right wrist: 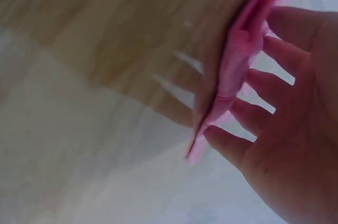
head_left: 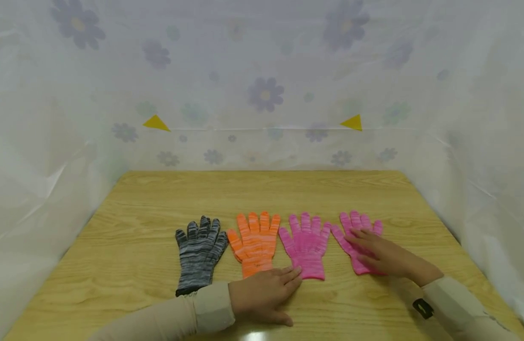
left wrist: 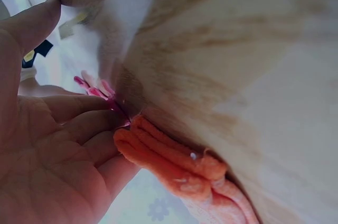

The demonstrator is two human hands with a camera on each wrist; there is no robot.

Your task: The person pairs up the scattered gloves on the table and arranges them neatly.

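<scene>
Four-fingered-and-thumbed knit gloves lie flat in a row: a grey-and-black one (head_left: 198,258), an orange one (head_left: 257,241), a pink one (head_left: 309,251) and, at the right, another pink one (head_left: 358,266). My left hand (head_left: 266,291) reaches across the orange glove's cuff, its straight fingertips at the near left corner of the middle pink glove's cuff. In the left wrist view the orange cuff (left wrist: 169,160) shows layered edges beside those fingers. My right hand (head_left: 385,253) rests with spread fingers on the right pink glove, covering part of it; its fingertips touch that glove (right wrist: 235,71) in the right wrist view.
The gloves lie on a wood-grain table (head_left: 262,194). Pale flower-patterned sheeting (head_left: 228,85) hangs behind it and along both sides. Two yellow triangles (head_left: 157,123) are on the back sheet. A black device (head_left: 422,308) sits at the right sleeve.
</scene>
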